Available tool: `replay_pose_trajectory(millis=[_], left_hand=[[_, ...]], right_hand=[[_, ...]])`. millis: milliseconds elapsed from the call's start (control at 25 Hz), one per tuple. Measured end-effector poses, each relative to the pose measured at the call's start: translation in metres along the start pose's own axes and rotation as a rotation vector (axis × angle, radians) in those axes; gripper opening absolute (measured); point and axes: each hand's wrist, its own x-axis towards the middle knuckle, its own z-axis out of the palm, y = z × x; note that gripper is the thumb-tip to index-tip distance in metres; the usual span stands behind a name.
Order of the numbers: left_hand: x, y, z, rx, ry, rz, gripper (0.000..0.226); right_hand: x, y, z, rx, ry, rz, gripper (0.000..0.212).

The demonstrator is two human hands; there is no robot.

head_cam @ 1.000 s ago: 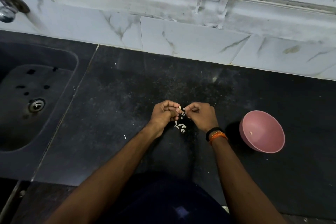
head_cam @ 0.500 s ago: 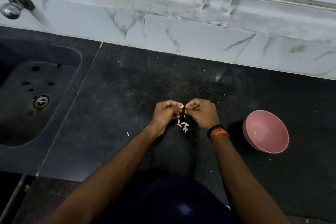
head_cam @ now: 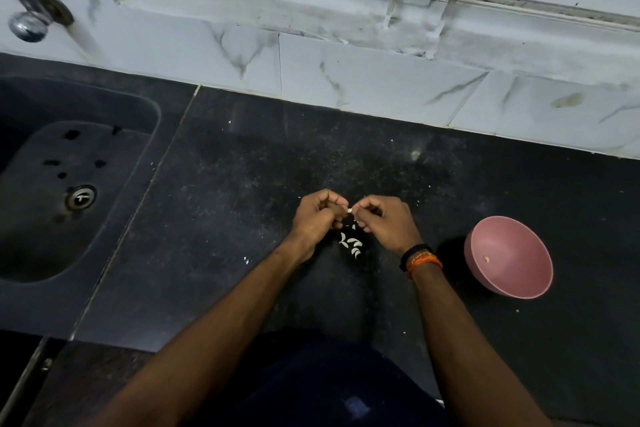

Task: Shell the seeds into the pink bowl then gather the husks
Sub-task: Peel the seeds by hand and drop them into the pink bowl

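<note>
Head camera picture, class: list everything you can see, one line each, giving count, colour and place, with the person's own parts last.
bowl: one, pink, on the counter right of the hands, one pale bit inside
husks: small pile, white, on the counter below the hands
seed: one, pale, pinched between both hands
counter: one, black, speckled
sink: one, dark, left, with metal drain
tap: one, silver, top left
wall tiles: white, marbled, behind counter
wristbands: black and orange, right wrist
left hand: one
right hand: one
</note>
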Motion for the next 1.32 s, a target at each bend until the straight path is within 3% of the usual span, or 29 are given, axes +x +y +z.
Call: replay_pose_trajectory(millis=[760, 1320], left_hand=[[0.009, -0.002, 0.0, 0.077, 0.026, -0.026, 0.008], [0.001, -0.001, -0.001, -0.105, -0.067, -0.049, 0.015]], right_hand=[[0.002, 0.003, 0.005, -0.195, 0.028, -0.074, 0.009], [0.0, 0.007, 0.012, 0.003, 0.045, -0.006, 0.012]])
